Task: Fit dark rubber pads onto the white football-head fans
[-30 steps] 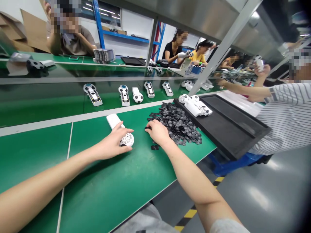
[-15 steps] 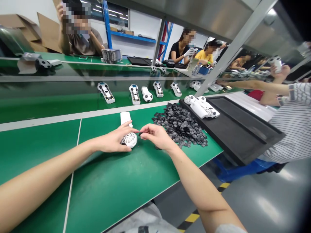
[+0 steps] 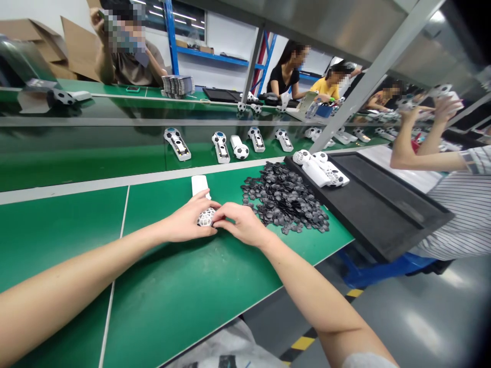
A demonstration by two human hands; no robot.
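Observation:
On the green table lies a white plastic casing (image 3: 200, 186) whose round head is patterned like a football with open cells. My left hand (image 3: 187, 220) is closed around that head (image 3: 206, 217), thumb on the near side and fingers over the far side. My right hand (image 3: 240, 221) pinches at the head's right edge, thumb and fingertips touching it. Whatever sits between those fingertips is hidden now. To the right of my hands spreads a heap of small black plastic pieces (image 3: 286, 197).
A black tray (image 3: 383, 204) holding several white football casings (image 3: 320, 168) stands at the right. Beyond the table edge, a belt (image 3: 134, 153) carries several more casings (image 3: 177, 144). A co-worker in a striped shirt (image 3: 460, 209) sits at the right; other people work behind.
My right hand has moved left onto the casing's head with the small black piece it was pinching. The casings on the belt have shifted right. The striped-shirt co-worker's arms have risen.

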